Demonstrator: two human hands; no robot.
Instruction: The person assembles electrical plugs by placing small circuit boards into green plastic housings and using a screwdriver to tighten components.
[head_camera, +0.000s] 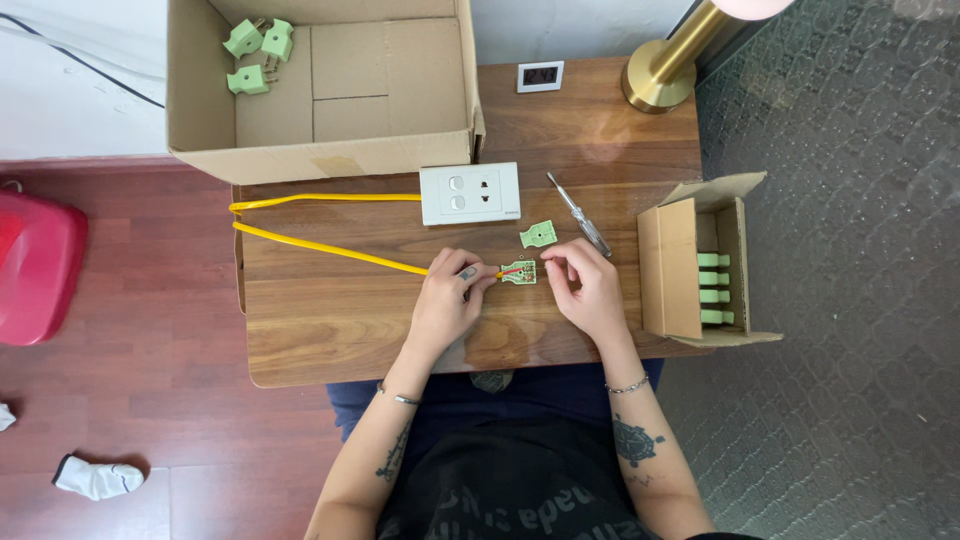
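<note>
An open green plug half (519, 271) lay near the middle of the wooden table (330, 330), its inside showing small wire ends, and the yellow cable (320, 245) ran into it from nine o'clock. The left hand (447, 298) sat at the plug's eight o'clock, its fingers pinched narrowly around the cable end right where it met the plug. The right hand (588, 285) sat at the plug's four o'clock, fingertips drawn together just beside the plug's right edge; whether they held anything small could not be told. The plug's green cover (538, 234) lay loose at one o'clock from the plug, close by, and a screwdriver (579, 214) lay slanted just beyond it at two o'clock. A white wall socket plate (470, 193) rested at eleven o'clock, with the cable looping back to its left side. Farther out at three o'clock stood a small cardboard box (667, 265) holding a row of green plugs (713, 288). At ten to eleven o'clock a large cardboard box (330, 150) held three finished green plugs (259, 52) in its far corner. At twelve o'clock sat a small white clock (540, 76), and at one o'clock a brass lamp base (658, 78).
</note>
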